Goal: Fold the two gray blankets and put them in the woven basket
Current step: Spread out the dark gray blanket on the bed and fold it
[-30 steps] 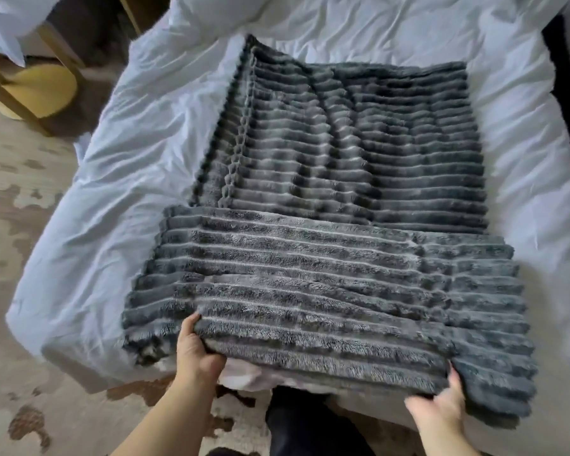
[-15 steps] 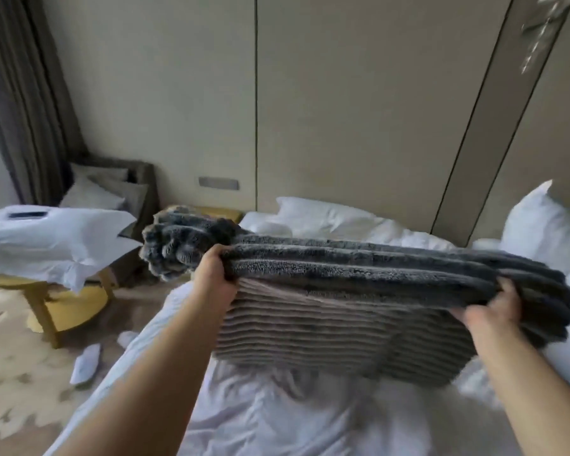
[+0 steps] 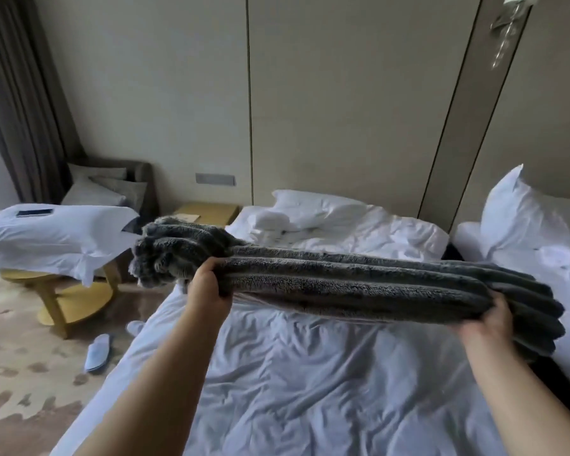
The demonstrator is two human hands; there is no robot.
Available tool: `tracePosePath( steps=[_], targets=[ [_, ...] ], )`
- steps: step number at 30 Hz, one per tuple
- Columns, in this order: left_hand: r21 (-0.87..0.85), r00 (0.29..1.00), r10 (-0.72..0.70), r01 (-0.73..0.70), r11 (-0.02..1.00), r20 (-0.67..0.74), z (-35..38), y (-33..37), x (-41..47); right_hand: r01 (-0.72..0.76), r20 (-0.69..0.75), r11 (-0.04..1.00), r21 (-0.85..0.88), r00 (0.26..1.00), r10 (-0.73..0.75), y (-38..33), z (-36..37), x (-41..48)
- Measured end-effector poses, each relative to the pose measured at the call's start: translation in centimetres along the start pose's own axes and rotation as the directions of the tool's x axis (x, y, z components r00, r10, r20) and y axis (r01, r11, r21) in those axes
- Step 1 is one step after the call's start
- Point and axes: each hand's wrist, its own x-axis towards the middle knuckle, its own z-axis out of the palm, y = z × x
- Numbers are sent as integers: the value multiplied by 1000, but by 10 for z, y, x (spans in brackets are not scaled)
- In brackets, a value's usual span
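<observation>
A folded gray ribbed blanket is held flat in the air above the white bed. My left hand grips its near edge toward the left end, fingers curled under the fabric. My right hand grips the near edge at the right end. The blanket's left end bunches into thick layers past my left hand. No second blanket and no woven basket are in view.
White pillows lie at the head of the bed. A second bed with a pillow is on the right. At left a yellow round table carries a pillow and phone; slippers lie on the carpet.
The blanket lay spread on the bed with my hands at its near edge; both hands have lifted it clear of the bed, and my view has tilted up toward the headboard wall.
</observation>
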Motion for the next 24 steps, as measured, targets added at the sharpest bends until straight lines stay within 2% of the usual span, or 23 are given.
tracePosePath(
  steps=[5,11,15,19,24],
  targets=[
    [3,990,-77,78,997,-122,-89,-52,-75,-12,-125,1000,-7,992,11,33,-105,-81],
    [-28,965,-134,132,991,-225,-195,-105,-180,-24,-126,998,-53,992,17,47,-212,-194],
    [7,922,-211,225,974,-325,-251,-133,-242,-87,-245,995,-37,966,76,50,-273,-254],
    [-6,891,-249,267,964,-380,-284,-142,-283,-146,-282,988,-53,951,125,60,-314,-300],
    [-41,905,-217,217,975,-365,-285,-141,-291,-144,-340,989,-40,932,122,59,-312,-304]
  ],
)
